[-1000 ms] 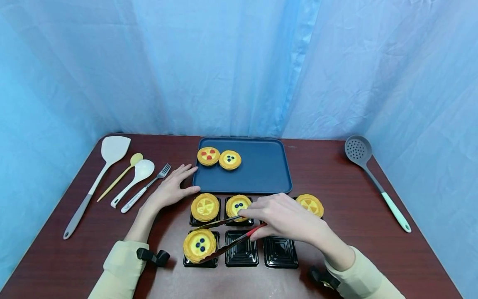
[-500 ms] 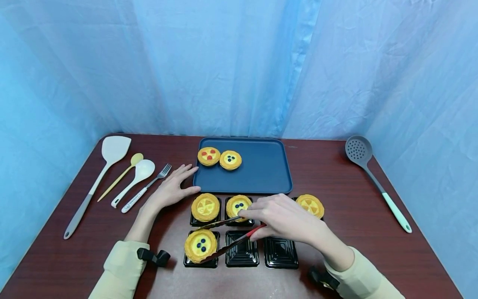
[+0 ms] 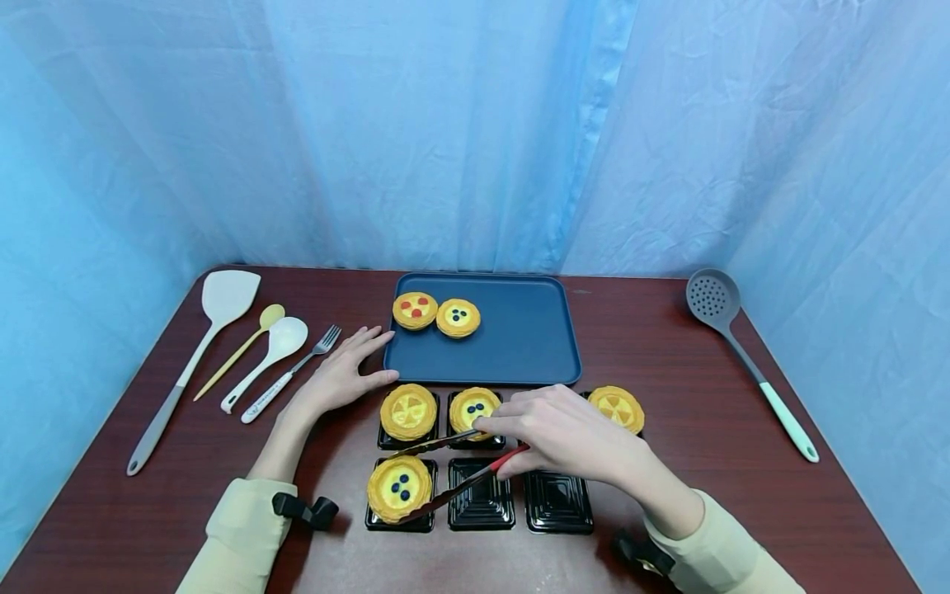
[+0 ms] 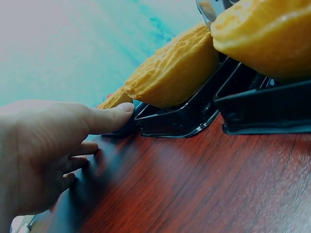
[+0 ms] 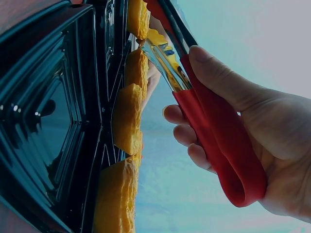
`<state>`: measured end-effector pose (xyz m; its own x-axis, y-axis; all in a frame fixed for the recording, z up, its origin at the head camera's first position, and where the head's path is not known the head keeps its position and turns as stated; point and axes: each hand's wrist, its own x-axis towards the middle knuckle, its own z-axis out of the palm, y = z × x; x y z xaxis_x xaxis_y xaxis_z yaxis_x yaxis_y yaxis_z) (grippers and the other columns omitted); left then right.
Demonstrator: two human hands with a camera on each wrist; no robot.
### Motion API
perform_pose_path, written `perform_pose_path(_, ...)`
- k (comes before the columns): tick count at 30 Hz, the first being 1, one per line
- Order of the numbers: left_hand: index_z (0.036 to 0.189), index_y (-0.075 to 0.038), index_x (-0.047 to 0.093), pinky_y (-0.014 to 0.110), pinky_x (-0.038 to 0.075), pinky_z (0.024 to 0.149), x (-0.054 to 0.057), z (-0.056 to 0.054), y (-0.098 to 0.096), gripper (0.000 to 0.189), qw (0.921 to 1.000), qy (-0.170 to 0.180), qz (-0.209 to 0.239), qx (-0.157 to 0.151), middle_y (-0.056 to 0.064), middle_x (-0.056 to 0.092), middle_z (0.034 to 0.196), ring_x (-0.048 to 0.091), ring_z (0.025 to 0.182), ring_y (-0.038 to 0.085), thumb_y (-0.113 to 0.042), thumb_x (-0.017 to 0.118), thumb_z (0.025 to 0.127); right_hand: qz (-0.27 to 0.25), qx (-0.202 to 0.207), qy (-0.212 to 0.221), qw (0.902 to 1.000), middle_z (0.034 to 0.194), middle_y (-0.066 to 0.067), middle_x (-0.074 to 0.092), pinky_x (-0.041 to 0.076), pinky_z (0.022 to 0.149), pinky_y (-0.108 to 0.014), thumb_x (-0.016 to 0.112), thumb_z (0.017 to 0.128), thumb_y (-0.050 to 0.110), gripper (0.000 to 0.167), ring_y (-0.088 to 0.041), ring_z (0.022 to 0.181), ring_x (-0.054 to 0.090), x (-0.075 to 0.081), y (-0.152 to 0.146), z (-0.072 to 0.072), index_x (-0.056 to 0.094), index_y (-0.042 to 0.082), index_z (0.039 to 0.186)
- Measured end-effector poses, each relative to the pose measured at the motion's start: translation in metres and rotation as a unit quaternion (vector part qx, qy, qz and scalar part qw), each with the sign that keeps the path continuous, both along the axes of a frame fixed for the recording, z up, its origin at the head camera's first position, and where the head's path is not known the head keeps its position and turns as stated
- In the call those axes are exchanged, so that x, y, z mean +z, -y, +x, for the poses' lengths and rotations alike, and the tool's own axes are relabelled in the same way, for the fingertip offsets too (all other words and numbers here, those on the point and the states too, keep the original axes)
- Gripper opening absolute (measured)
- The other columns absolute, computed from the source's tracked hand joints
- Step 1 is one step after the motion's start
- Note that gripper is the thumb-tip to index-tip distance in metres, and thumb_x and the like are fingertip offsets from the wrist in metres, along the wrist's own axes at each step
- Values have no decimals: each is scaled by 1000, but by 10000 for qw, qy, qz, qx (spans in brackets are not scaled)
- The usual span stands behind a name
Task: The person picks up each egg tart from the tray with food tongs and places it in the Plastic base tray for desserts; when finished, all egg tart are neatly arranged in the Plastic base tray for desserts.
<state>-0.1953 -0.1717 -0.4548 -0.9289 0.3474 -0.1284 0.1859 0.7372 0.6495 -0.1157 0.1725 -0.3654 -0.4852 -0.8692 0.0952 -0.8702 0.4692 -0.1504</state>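
My right hand (image 3: 567, 433) grips a pair of tongs by their red handles (image 5: 214, 131). The tongs' metal arms (image 3: 449, 495) spread around a yellow tart with blueberries (image 3: 399, 488), which sits in the front left black plastic box (image 3: 420, 523). My left hand (image 3: 343, 371) lies at the left edge of the blue tray (image 3: 519, 330), fingers extended, thumb near its front corner. On the tray are a tart with red pieces (image 3: 415, 310) and another blueberry tart (image 3: 458, 318). Behind the tongs stand a tart with a yellow fruit topping (image 3: 408, 412) and one more blueberry tart (image 3: 469, 407).
Two front boxes (image 3: 481, 495) show their bare ridged bottoms. A fruit-topped tart (image 3: 618, 407) stands past my right hand. At left lie a white turner (image 3: 226, 297), a yellow spoon (image 3: 270, 315), a white spoon (image 3: 286, 337) and a fork (image 3: 297, 367); at right, a skimmer (image 3: 714, 299).
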Motion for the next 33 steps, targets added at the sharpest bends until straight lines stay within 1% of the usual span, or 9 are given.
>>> perform_pose_path(18, 162, -15, 35, 75, 14, 122, 1, 1, -1, 77, 10000, 22, 28, 39, 21, 22, 171, 9, 160, 45, -43, 68, 99, 10, 12, 28, 10000, 107, 10, 78, 46, 61, -15, 78, 86, 51, 48, -4, 85, 66, -2, 0, -1, 73, 24, 125)
perform_pose_path(21, 162, -15, 35, 75, 14, 122, 1, 1, -1, 77, 10000, 28, 19, 42, 21, 21, 171, 9, 160, 45, -43, 68, 99, -6, 29, -8, 10000, 107, 11, 78, 44, 60, -15, 78, 86, 51, 48, -3, 83, 65, -1, 0, -1, 73, 24, 124)
perform_pose_path(28, 162, -15, 34, 75, 14, 122, 2, 1, -1, 77, 10000, 53, 12, 43, 21, 21, 171, 8, 161, 45, -42, 68, 99, -90, 80, -110, 9999, 106, 10, 78, 47, 61, -17, 79, 85, 52, 49, -3, 83, 66, -1, 0, -1, 74, 24, 124)
perform_pose_path(33, 163, -15, 34, 74, 14, 123, 2, 1, -1, 77, 10000, 53, 3, 55, 21, 21, 171, 9, 161, 45, -43, 68, 99, -108, 63, -144, 9998, 107, 11, 78, 46, 60, -16, 80, 84, 52, 49, -3, 82, 66, 0, -1, -1, 74, 24, 123)
